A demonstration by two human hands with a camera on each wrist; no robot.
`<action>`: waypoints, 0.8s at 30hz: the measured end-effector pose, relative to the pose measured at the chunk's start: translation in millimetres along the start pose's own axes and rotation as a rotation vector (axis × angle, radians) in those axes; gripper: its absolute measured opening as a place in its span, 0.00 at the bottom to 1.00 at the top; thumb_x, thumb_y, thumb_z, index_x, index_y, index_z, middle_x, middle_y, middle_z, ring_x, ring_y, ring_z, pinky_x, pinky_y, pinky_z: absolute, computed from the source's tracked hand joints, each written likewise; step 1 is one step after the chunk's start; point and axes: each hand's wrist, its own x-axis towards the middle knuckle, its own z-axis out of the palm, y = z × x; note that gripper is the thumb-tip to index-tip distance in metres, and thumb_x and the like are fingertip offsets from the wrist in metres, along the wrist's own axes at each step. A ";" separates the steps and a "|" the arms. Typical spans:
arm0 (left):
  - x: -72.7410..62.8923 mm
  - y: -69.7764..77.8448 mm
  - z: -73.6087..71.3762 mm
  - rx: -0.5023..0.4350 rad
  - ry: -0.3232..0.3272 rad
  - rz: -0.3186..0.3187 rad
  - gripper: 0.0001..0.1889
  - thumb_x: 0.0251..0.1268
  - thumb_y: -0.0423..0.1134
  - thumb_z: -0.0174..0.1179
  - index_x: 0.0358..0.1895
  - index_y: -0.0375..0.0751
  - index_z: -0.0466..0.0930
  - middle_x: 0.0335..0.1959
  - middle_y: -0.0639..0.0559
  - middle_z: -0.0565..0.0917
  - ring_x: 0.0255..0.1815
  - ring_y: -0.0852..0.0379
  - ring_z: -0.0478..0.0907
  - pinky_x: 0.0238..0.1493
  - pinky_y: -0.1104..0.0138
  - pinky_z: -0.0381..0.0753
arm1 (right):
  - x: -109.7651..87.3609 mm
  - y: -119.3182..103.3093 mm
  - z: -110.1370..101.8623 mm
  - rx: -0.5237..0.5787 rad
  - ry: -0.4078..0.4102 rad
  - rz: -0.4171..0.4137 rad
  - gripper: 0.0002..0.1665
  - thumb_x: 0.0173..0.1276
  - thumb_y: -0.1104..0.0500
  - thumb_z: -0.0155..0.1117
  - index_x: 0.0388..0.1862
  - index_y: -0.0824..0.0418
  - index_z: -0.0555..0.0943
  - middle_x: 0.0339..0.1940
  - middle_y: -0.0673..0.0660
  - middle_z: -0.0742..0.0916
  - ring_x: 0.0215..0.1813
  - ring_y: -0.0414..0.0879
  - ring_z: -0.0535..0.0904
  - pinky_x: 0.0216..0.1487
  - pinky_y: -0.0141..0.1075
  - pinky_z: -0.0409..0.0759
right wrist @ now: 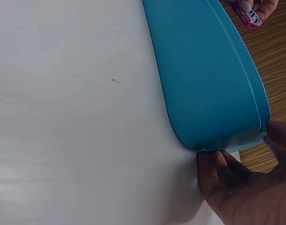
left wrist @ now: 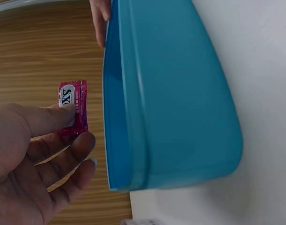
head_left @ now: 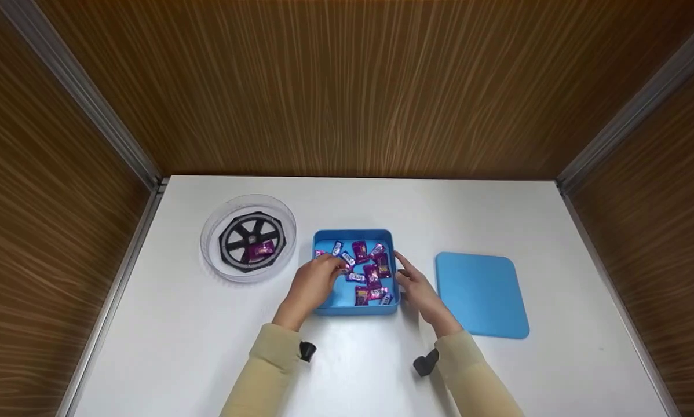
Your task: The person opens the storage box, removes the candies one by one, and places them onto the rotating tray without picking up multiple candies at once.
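My left hand [head_left: 315, 282] pinches a pink wrapped candy [left wrist: 80, 110] between thumb and fingers, just above the rim of a blue square box [head_left: 355, 311]. Its other fingers are loosely bent in the left wrist view. Several wrapped candies [head_left: 372, 275] in purple, pink and blue lie scattered inside the box. From outside, my right hand [head_left: 419, 291] touches the box's right wall, with one finger reaching along it near the rim. In the right wrist view, fingertips [right wrist: 210, 164] rest against the lower part of that wall.
Left of the box stands a clear round container [head_left: 209, 263] with a black spoked insert [head_left: 237, 250] and purple candy wrappers [head_left: 261, 250] in it. A flat blue lid [head_left: 483, 295] lies on the white table [head_left: 358, 370] at the right. Wood-patterned panels [head_left: 347, 87] enclose the table.
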 end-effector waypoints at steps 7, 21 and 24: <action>-2.8 -20.9 -18.2 -0.007 0.184 -0.068 0.05 0.65 0.31 0.63 0.41 0.38 0.86 0.34 0.47 0.82 0.34 0.48 0.82 0.35 0.55 0.80 | 1.3 3.1 -1.2 -0.002 -0.009 -0.015 0.32 0.79 0.60 0.45 0.80 0.48 0.56 0.68 0.70 0.68 0.68 0.65 0.68 0.63 0.59 0.68; -16.2 -98.4 -40.4 -0.086 0.480 -0.279 0.08 0.57 0.24 0.63 0.41 0.27 0.83 0.34 0.34 0.83 0.36 0.37 0.81 0.42 0.48 0.77 | 2.3 4.9 -1.0 -0.027 0.002 -0.004 0.32 0.79 0.60 0.45 0.79 0.46 0.56 0.68 0.69 0.70 0.68 0.65 0.67 0.64 0.59 0.66; -18.8 -111.4 -42.9 -0.088 0.481 -0.352 0.08 0.58 0.24 0.62 0.41 0.26 0.83 0.34 0.34 0.83 0.37 0.37 0.81 0.42 0.48 0.77 | 2.0 4.4 -0.9 -0.030 0.000 -0.007 0.32 0.79 0.60 0.45 0.79 0.46 0.56 0.68 0.69 0.70 0.69 0.65 0.67 0.64 0.60 0.66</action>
